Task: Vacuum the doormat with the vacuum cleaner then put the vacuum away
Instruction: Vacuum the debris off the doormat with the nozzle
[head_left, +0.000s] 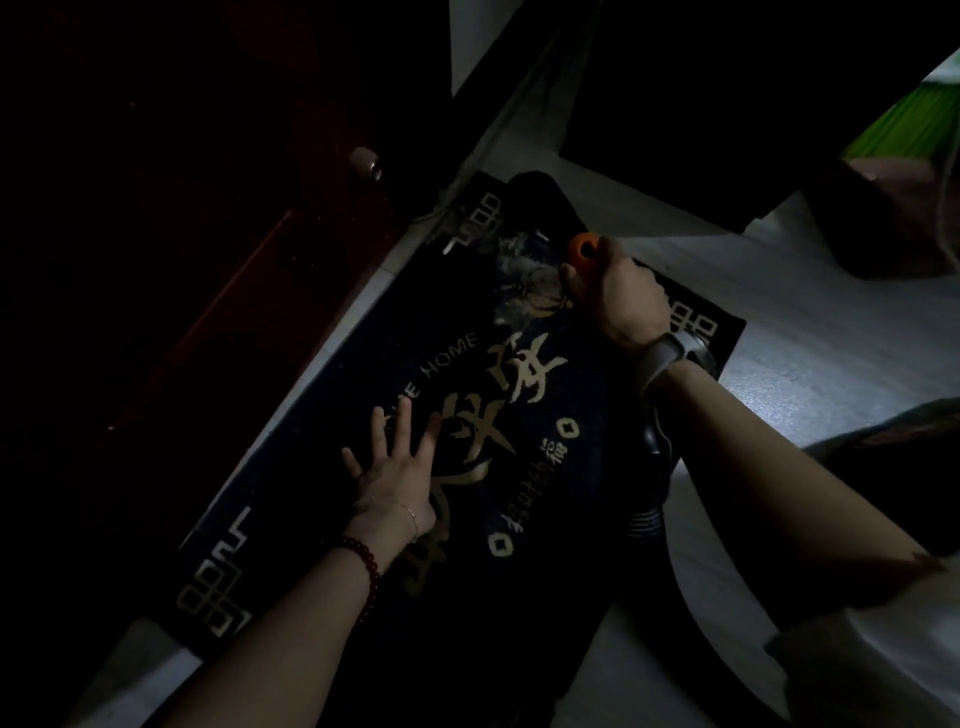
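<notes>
Two hands, one doormat (545, 467). Your left hand (395, 467) presses flat on it, fingers spread. Your right hand (618, 296) grips one orange-tipped vacuum handle (584, 247).

The doormat (545, 457) lies on the floor (810, 332) beside the door (156, 260).

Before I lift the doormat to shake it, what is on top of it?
The left hand presses flat on the doormat; whatever the right hand grips is too dark to identify.
</notes>
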